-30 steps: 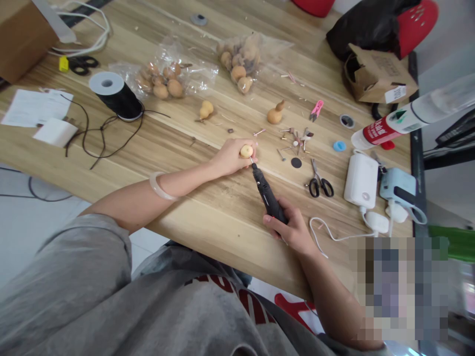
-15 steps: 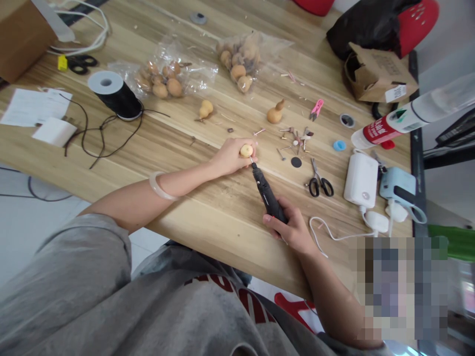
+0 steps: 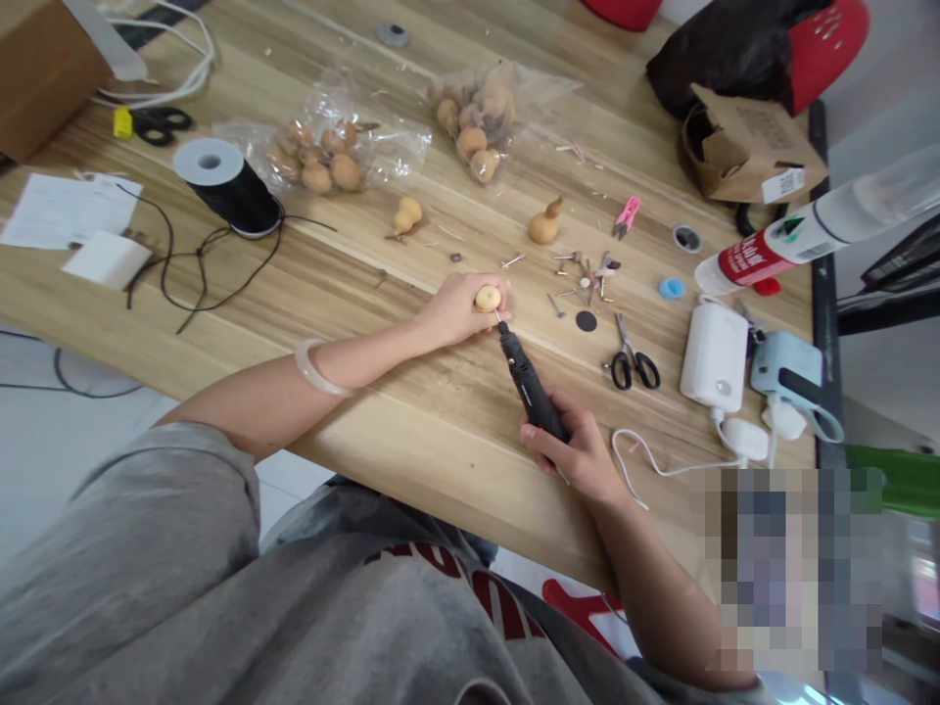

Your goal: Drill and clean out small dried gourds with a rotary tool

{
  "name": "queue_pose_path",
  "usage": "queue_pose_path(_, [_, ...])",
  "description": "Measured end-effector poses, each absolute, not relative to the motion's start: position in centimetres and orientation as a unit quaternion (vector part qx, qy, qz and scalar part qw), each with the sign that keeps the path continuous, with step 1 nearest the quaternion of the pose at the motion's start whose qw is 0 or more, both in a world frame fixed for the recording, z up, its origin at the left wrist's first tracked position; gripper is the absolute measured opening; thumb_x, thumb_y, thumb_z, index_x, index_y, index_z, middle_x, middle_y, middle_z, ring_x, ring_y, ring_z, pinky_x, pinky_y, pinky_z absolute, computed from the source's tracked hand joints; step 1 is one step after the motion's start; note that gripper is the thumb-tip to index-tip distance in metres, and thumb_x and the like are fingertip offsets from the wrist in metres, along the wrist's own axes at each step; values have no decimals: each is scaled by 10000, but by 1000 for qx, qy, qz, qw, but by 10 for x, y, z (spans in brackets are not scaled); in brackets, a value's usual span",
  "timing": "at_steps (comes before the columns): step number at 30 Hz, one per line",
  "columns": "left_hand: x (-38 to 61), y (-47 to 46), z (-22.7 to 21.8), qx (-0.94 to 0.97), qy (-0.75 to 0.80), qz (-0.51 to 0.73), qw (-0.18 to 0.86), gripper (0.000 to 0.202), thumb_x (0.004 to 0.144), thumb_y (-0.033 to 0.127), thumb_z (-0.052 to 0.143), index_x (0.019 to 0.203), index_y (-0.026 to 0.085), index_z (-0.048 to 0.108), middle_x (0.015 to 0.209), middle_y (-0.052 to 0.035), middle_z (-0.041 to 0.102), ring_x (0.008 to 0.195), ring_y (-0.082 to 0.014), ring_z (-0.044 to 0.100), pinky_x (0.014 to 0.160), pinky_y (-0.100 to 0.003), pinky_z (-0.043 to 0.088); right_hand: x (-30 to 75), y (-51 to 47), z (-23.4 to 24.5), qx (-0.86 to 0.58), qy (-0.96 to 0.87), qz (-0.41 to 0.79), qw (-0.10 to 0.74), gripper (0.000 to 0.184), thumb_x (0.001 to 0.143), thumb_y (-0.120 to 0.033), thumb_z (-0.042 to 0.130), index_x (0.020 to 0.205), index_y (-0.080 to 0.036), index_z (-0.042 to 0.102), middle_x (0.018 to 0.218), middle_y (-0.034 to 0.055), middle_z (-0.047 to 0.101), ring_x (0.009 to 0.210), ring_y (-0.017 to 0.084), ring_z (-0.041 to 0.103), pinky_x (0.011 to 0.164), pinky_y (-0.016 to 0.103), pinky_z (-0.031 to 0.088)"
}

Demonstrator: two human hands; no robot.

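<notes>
Two hands are working over a long wooden table (image 3: 382, 416), the left forearm (image 3: 352, 367) resting on it to steady the grip. The left hand (image 3: 456, 313) is curling its fingers around a small dried gourd (image 3: 487, 299), holding it just above the tabletop, while the right hand (image 3: 577, 455) is gripping a black rotary tool (image 3: 527, 384) like a pen, bringing its fine bit against the gourd.

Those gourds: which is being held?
The gourd in the left hand, at the tip of the rotary tool; the rest lie on the table or in bags.
</notes>
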State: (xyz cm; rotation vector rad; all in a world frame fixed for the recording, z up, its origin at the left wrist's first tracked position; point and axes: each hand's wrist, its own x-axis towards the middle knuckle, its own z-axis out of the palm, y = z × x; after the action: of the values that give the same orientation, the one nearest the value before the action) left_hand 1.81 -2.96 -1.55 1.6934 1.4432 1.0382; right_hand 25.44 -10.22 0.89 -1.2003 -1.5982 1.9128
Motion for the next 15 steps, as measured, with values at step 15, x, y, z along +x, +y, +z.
queue_pose_path(15, [19,-31,-16,642,553,406,342,126,728,192,720,693,160,603,781,-18,709,812,-141,670,716,-249,458,254,-102,8,-432,-566,679,179,297,804,-366,709,994,-197,556,651,-59,505,410,55,419,379,208,300])
